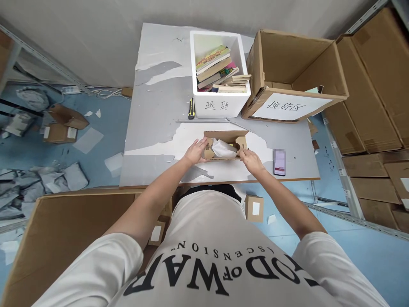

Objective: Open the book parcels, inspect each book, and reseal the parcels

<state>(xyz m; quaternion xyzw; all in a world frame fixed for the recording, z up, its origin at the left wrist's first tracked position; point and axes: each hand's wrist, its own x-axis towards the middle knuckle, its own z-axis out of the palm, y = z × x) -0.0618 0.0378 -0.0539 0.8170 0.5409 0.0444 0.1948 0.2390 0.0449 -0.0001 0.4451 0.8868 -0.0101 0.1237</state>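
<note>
A small open cardboard box (pixel 226 136) lies near the table's front edge, between my two hands. Inside it is a white wrapped bundle (pixel 223 148); what the wrapping covers is hidden. My left hand (pixel 196 151) grips the box's left end, its fingers against the side and end flap. At the right end, my right hand (pixel 251 160) pinches the front corner and flap. A phone (pixel 279 162) with a lit screen lies to the right of my right hand.
Behind the box stand a white foam bin (pixel 212 105) of books (pixel 217 70) and a large open carton (pixel 295 81), both labelled. A yellow-and-black utility knife (pixel 191 108) and a metal ruler (pixel 203 121) lie beside the bin. Stacked cartons (pixel 370 98) line the right.
</note>
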